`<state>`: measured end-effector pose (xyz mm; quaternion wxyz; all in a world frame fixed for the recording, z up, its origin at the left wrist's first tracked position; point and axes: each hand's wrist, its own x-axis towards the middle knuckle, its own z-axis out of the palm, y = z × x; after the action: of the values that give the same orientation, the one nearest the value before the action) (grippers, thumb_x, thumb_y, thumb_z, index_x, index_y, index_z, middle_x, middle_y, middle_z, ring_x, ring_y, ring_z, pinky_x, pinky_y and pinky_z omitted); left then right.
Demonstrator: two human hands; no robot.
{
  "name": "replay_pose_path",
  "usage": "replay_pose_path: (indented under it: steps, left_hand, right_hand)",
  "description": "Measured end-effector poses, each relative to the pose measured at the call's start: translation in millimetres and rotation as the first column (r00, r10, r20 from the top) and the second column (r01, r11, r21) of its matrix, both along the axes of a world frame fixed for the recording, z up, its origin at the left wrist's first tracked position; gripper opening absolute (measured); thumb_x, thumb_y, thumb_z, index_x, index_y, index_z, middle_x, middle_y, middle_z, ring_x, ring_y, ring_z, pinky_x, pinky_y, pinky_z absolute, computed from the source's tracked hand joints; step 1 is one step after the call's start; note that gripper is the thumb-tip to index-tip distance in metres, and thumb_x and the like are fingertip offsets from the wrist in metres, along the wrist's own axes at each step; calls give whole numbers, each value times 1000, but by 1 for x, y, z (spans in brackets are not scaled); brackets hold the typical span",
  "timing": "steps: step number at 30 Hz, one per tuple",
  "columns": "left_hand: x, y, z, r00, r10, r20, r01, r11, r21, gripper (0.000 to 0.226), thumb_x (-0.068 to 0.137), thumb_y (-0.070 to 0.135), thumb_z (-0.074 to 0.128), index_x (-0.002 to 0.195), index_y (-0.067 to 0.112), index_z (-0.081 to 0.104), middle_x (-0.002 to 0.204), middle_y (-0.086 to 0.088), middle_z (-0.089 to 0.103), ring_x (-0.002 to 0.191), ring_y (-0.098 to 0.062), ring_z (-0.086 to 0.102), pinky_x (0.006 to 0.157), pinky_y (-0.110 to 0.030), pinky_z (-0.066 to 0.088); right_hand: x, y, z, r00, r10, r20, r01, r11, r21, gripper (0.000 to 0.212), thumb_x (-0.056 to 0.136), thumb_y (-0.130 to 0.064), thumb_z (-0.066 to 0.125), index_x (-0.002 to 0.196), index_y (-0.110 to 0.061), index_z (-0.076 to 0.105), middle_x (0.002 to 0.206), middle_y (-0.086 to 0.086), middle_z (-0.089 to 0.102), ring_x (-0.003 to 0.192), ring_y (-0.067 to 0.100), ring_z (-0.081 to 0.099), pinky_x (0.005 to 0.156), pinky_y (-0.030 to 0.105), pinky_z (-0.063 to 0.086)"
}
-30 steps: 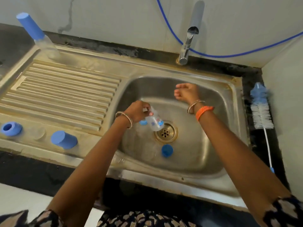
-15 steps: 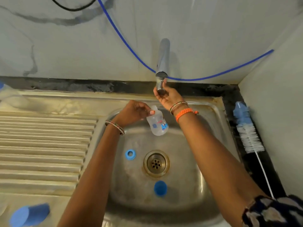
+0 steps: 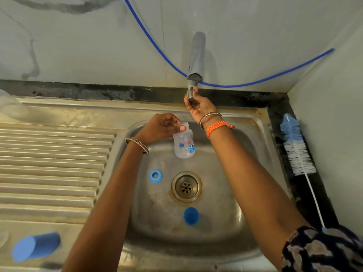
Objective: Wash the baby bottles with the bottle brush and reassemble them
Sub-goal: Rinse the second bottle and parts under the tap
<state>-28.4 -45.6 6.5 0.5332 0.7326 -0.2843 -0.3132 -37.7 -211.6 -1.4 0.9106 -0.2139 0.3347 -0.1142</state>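
Observation:
My left hand (image 3: pixel 160 126) pinches the neck of a small clear baby bottle (image 3: pixel 184 143), open and uncapped, held upright over the sink basin (image 3: pixel 245 154). My right hand (image 3: pixel 198 106) reaches up and grips the tap lever (image 3: pixel 191 91) below the spout (image 3: pixel 197 55). No water is seen running. A blue screw ring (image 3: pixel 156 176) and a blue cap (image 3: pixel 191 215) lie in the basin near the drain (image 3: pixel 186 187). The bottle brush (image 3: pixel 298 148), blue and white bristles on a thin white handle, lies on the dark ledge to the right.
A ribbed steel drainboard (image 3: pixel 53 163) stretches to the left. A blue cap (image 3: pixel 36 246) lies on its front edge. A clear bottle part (image 3: pixel 9 105) shows at the far left. A blue hose (image 3: pixel 255 81) sags along the wall behind the tap.
My right hand rose from the basin to the tap lever and grips it. My left hand lifted the bottle from near the drain up toward the spout. The view tilted up.

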Motion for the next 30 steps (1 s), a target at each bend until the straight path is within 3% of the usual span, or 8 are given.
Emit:
replay_pose_path:
  steps: [3,7,11,16,20,24,30]
  left_hand:
    - [-1,3,2,1000,-4,-1,4,1000,1,10,83,6,68,79,11,61,61,13,65,59,-1,61,58,-16,51]
    - [-5,5,1,1000,-8,-7,8,1000,7,12,84,4,67,79,12,60,61,13,66,59,-1,62,57,-16,51]
    - [-7,8,-2,1000,-4,-18,5,1000,7,11,84,2,65,79,10,61,60,12,66,59,-1,63,57,-14,50]
    - [-8,10,-4,999,-30,31,28,998,53,11,84,2,66,77,11,65,59,12,67,58,1,63,59,-12,49]
    - [-9,10,-1,996,-63,62,58,995,76,16,84,2,65,74,13,64,57,15,66,55,3,61,56,-10,47]
    - [-11,11,1,994,-50,100,44,997,58,12,83,2,67,77,12,64,67,6,65,58,2,63,59,-12,50]
    - [-11,11,-3,993,-29,115,22,998,59,3,84,4,67,86,5,67,73,0,66,60,2,63,62,-13,52]
  right_hand:
    - [-2,0,-1,1000,-8,7,8,1000,8,9,87,-4,62,89,3,58,93,20,58,114,32,56,57,28,58]
    - [-1,0,-1,1000,-13,-9,13,1000,-7,6,89,0,59,92,5,58,91,20,59,86,28,60,50,27,57]
    - [0,1,-6,999,-37,-2,37,999,-14,8,88,0,61,94,5,59,91,20,59,81,26,61,49,26,55]
    - [-10,2,-13,999,2,-38,-9,978,-209,34,85,-18,68,109,3,60,88,14,64,73,19,62,56,26,56]
    - [-17,2,-7,998,54,31,-51,995,-89,24,88,-24,64,93,-1,59,85,13,62,77,21,62,65,28,58]
    - [-10,6,-3,999,-6,34,7,999,-32,12,90,-9,60,90,3,57,86,16,59,77,22,60,55,25,58]
    - [-9,7,-1,1000,-8,19,9,999,-39,9,91,-6,58,91,4,57,88,17,59,78,22,60,54,24,57]
